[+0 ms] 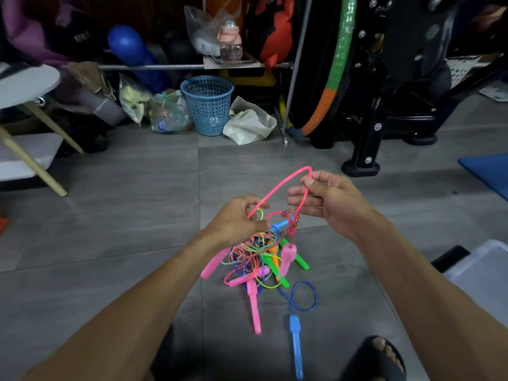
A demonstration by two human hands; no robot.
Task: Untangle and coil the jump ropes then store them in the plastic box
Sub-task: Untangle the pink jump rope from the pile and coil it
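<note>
From the head camera, both hands work above a grey tiled floor. The right hand (327,199) pinches the top of a pink rope (277,188) between thumb and fingers, holding up a loop of it. The left hand (239,221) is curled into the top of the tangle of ropes (261,251), gripping strands where the pink rope's other run enters the knot.

The tangle hangs just below and between the hands, its lower handles resting on the floor. A blue handle (296,345) lies loose nearer the person, its cord looping back to the pile.

The plastic box (483,273) sits at the right edge of the floor, nearer the right arm.

The loop arches from left hand up to right, so freeing it likely means drawing it up and right.
</note>
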